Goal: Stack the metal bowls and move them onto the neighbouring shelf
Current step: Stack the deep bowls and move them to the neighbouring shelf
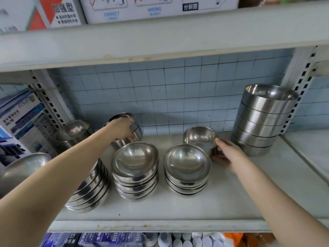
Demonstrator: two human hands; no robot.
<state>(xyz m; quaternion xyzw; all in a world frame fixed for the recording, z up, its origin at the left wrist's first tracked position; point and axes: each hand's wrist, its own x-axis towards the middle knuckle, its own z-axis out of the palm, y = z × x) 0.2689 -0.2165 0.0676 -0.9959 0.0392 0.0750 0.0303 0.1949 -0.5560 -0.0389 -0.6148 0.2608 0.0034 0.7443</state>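
Reaching past near stacks [135, 168], our left grip [122, 129] clasps a tilted bowl [138, 131] at the far left; our right grip [229, 155] curls round a lone bowl [199, 138], probably to nest them together.

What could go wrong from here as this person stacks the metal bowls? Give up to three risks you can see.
1. The left hand grips the back bowl tilted; it may slip onto the bowl below.
2. The left forearm crosses over the leaning stack near the shelf edge; a brush might topple it.
3. The right hand holds the single bowl close to the tall stack; a swing could knock it.
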